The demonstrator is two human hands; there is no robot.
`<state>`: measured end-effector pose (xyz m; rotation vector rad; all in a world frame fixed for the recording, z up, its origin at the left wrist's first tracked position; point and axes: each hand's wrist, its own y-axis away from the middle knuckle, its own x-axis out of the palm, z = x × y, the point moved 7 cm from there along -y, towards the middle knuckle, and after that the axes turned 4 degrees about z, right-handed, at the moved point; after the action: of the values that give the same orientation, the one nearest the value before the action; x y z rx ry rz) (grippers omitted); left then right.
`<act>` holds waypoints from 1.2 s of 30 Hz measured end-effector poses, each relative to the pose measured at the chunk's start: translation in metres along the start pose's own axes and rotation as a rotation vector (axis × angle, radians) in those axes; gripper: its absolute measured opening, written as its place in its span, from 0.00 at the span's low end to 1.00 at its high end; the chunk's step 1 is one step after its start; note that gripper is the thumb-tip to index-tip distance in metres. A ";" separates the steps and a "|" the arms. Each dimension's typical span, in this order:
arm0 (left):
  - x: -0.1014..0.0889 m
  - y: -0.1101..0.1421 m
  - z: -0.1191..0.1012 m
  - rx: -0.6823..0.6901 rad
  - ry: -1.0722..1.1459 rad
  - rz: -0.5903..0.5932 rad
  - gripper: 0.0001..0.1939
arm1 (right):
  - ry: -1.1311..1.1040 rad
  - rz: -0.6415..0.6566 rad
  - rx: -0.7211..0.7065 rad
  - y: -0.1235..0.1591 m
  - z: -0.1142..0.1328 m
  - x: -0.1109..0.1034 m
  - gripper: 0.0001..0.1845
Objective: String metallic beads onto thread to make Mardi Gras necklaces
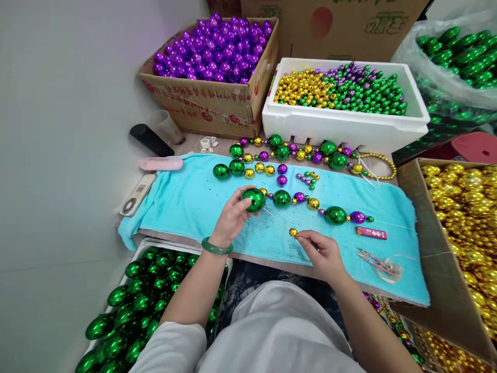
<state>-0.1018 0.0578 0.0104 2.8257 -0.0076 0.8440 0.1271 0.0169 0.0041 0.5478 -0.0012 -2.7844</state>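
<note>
My left hand (234, 215) is closed around a large shiny green bead (253, 200) at the near end of a strung row. From that bead the row runs right across the towel, with another green bead (281, 198), a purple bead (298, 197) and several others. My right hand (320, 254) pinches a small gold bead (293, 232) between thumb and fingertips. A thin cord (276, 217) stretches from the green bead to the gold one. Loose green, gold and purple beads lie above my hands, with a small cluster of tiny beads (308, 179) to their right.
A finished-looking strand (282, 152) lies behind on the blue towel (186, 202). Right are snips (378, 261) and a pink packet (371, 233). Behind stand a carton of purple beads (202, 106) and a foam box (341, 122); gold beads fill a carton (438, 269) at right.
</note>
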 end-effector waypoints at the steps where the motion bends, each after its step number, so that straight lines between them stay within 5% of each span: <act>1: 0.004 0.002 0.001 0.003 -0.028 0.032 0.25 | 0.002 -0.001 0.006 -0.001 -0.001 0.000 0.17; 11: 0.022 0.007 0.003 0.077 -0.086 0.115 0.27 | -0.073 -0.021 0.005 -0.004 -0.008 0.000 0.15; 19: 0.052 0.015 0.032 -0.052 -0.271 0.315 0.28 | -0.344 0.013 0.158 -0.012 -0.020 0.013 0.19; 26: 0.074 0.005 0.034 0.152 -0.560 0.264 0.17 | -0.201 0.002 0.197 -0.008 -0.044 -0.003 0.18; 30: 0.103 0.006 0.037 0.234 -0.679 0.338 0.15 | -0.108 -0.171 0.066 -0.002 -0.033 -0.030 0.20; 36: 0.148 0.012 0.025 0.390 -0.700 0.473 0.15 | -0.203 -0.127 0.028 -0.006 -0.021 -0.026 0.19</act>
<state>0.0347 0.0493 0.0728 3.3866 -0.6967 -0.1580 0.1561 0.0316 -0.0063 0.2785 -0.0518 -2.9553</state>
